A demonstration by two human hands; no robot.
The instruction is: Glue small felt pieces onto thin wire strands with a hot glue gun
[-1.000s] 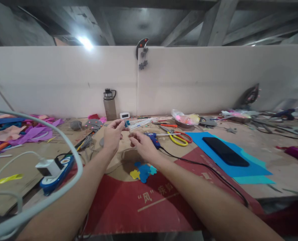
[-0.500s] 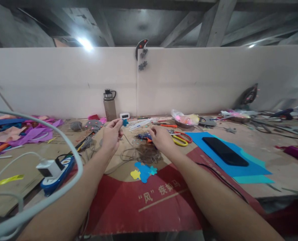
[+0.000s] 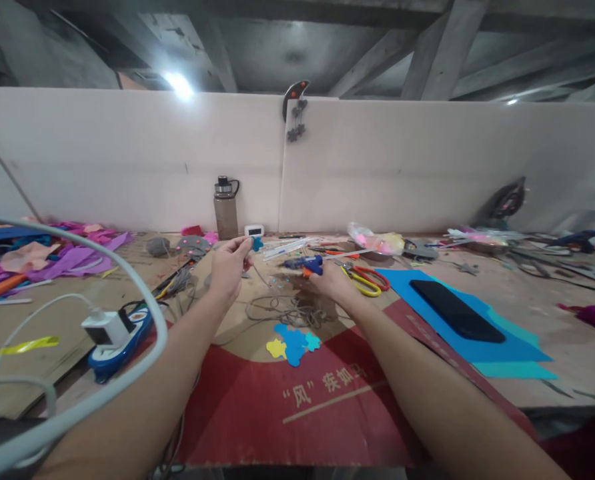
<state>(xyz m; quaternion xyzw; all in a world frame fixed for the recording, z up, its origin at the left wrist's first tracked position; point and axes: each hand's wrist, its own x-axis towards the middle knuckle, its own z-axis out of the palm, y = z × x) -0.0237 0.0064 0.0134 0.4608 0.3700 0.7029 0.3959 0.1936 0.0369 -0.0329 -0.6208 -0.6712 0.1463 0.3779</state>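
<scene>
A red-and-brown cardboard sheet (image 3: 297,440) printed with Chinese characters covers the middle of the table. To its right, a bright blue sheet (image 3: 522,353) lies under a black smartphone (image 3: 455,310). The right hand (image 3: 333,280) has its fingers curled round the handle of a hot glue gun (image 3: 305,265), blue with an orange trigger, its nozzle pointing left; how tightly they squeeze is unclear. A loose tangle of thin grey-brown cord (image 3: 297,313) lies between the forearms. Just nearer, flat flower-shaped cut-outs sit close together: blue (image 3: 295,345), yellow (image 3: 276,348) and turquoise (image 3: 312,342). The left hand (image 3: 229,267) pinches thumb and forefinger together on the smallest piece, a teal flower (image 3: 257,244) with rounded petals, raised beyond the tangle; cord hangs beneath those fingers, but whether it joins the flower cannot be told.
</scene>
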